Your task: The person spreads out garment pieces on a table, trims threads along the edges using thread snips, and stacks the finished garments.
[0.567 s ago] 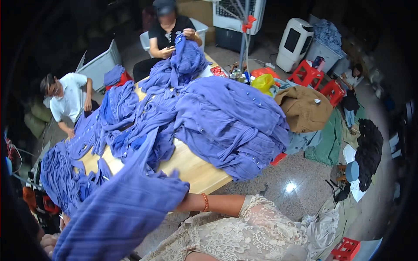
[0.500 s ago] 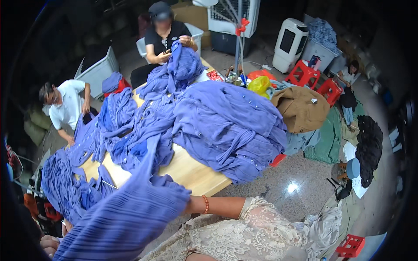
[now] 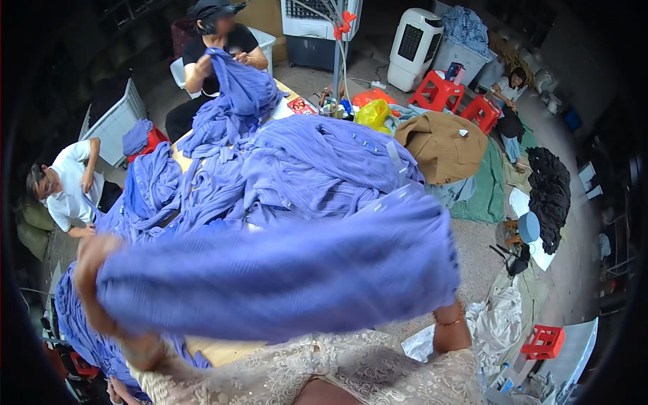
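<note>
Both hands held one blue-violet ribbed garment (image 3: 283, 277) stretched wide and lifted above the near end of the worktop (image 3: 219, 349). Left hand (image 3: 94, 260) had its grip closed over the garment's left end, fingers curled around the bunched cloth, blurred by motion. Right hand's grip was hidden behind the garment's right edge, so whether it was clenched could not be told; only the wrist with a bracelet (image 3: 451, 322) showed below the cloth.

Beyond the held garment, a large heap of the same blue-violet garments (image 3: 297, 169) covered most of the worktop. At the far end of the heap, a seated person in a black top (image 3: 219, 47) held up another blue-violet piece (image 3: 236, 88). To the left of the heap, a person in a white shirt (image 3: 67, 189) bent toward more blue cloth. Right of the heap lay a brown garment (image 3: 442, 145) and a yellow bag (image 3: 373, 113), with red stools (image 3: 459, 98) and a white cooling unit (image 3: 415, 47) farther off.
</note>
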### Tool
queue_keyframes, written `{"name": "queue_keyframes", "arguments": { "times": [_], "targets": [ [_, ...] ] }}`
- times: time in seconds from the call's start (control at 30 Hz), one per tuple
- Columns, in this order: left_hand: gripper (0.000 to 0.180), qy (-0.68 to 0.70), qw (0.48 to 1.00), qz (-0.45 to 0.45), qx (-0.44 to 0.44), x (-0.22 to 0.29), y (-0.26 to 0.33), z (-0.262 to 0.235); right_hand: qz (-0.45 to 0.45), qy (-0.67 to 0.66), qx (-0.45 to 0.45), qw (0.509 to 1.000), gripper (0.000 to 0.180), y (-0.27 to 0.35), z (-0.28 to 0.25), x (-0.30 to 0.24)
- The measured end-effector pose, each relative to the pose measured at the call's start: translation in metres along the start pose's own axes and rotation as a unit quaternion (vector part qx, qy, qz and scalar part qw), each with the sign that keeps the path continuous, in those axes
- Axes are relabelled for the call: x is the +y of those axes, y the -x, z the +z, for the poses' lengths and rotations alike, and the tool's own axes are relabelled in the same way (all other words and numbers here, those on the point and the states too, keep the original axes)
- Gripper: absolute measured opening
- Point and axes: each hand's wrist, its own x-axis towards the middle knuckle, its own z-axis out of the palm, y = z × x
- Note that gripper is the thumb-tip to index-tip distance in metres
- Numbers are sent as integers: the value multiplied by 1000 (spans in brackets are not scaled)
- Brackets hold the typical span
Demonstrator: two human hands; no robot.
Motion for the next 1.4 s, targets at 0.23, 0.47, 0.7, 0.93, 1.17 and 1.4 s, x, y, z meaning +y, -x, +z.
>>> {"name": "queue_keyframes", "arguments": {
  "times": [0.23, 0.47, 0.7, 0.93, 1.17, 1.4],
  "targets": [
    [56, 63, 980, 101, -158, -82, -83, 157, 32, 140, 6, 990, 31, 76, -81, 327],
    [35, -111, 962, 199, -148, -172, -98, 282, 157, -119, -250, 948, 20, -5, 9, 330],
    [11, -263, 941, 44, -207, -267, 24, 352, 175, -319, -377, 852, 41, 21, 88, 295],
    [49, -116, 979, -7, -165, -202, 105, 266, 110, -489, -375, 780, 31, 48, 76, 268],
    [35, -36, 958, 28, -284, -136, 123, 243, 179, -525, -203, 807, 42, 16, 80, 280],
    [20, 129, 948, 175, -234, -84, 93, 257, 104, -500, -225, 830, 40, -17, 114, 276]
  ]
}}
